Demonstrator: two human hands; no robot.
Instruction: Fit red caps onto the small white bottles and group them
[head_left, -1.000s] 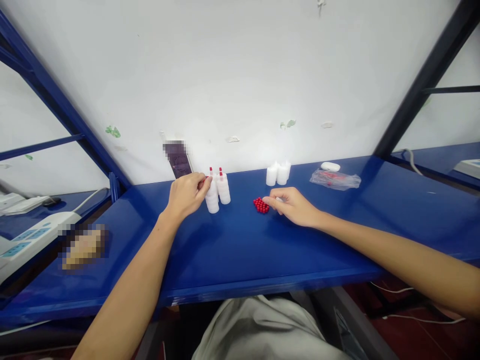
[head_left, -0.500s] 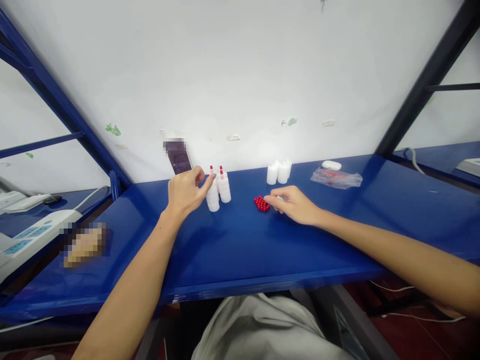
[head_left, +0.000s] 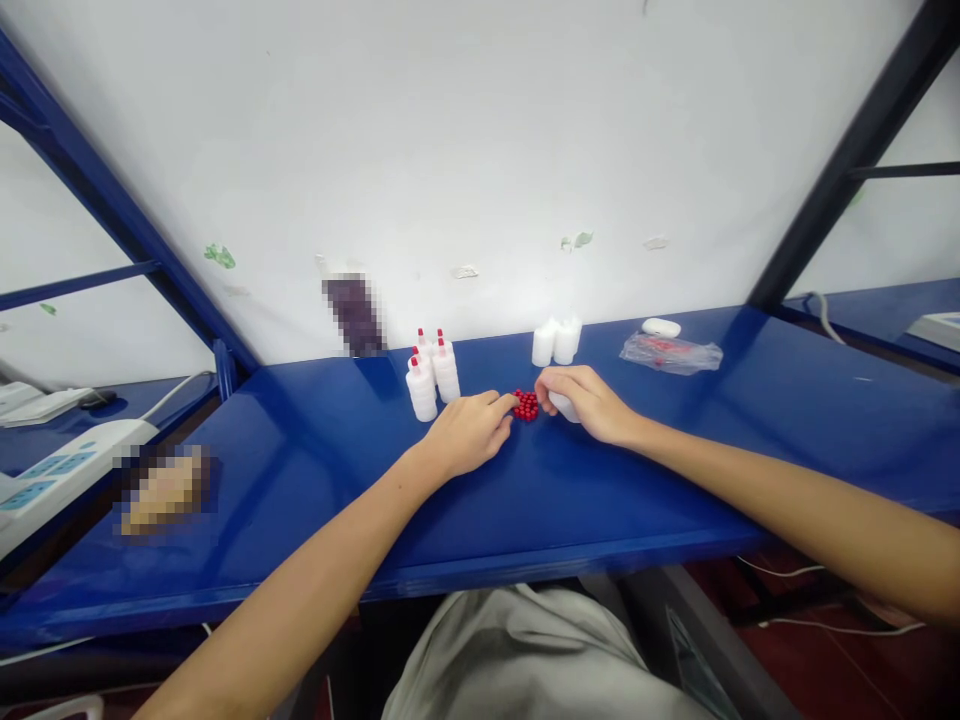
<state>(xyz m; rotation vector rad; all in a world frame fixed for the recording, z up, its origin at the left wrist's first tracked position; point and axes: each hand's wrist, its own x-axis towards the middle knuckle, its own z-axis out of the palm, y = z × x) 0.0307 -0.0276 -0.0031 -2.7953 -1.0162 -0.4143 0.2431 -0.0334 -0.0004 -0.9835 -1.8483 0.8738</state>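
At the left edge of a pile of small red caps point(head_left: 526, 405), my left hand point(head_left: 471, 432) has its index fingertip touching the caps, thumb apart below it. No held item shows in that hand. My right hand point(head_left: 589, 402) curls round a white plastic bottle point(head_left: 564, 408) just right of the pile; the fingers hide much of it, and its top cannot be made out. To the left stand several white bottles with red-tipped nozzles point(head_left: 422, 393), upright in a close group. Further back, several white bottles without red tips point(head_left: 556, 342) stand near the wall.
A clear plastic bag point(head_left: 671, 353) with red pieces lies at the back right, beside a small white case point(head_left: 661, 328). A blurred phone point(head_left: 356, 315) leans on the wall. A blurred tan object point(head_left: 166, 492) and a white power strip point(head_left: 64, 475) are at the left.
My left hand has moved right and down from the red-tipped bottles to the red caps. My right hand stays beside the pile, with more of its white bottle showing.
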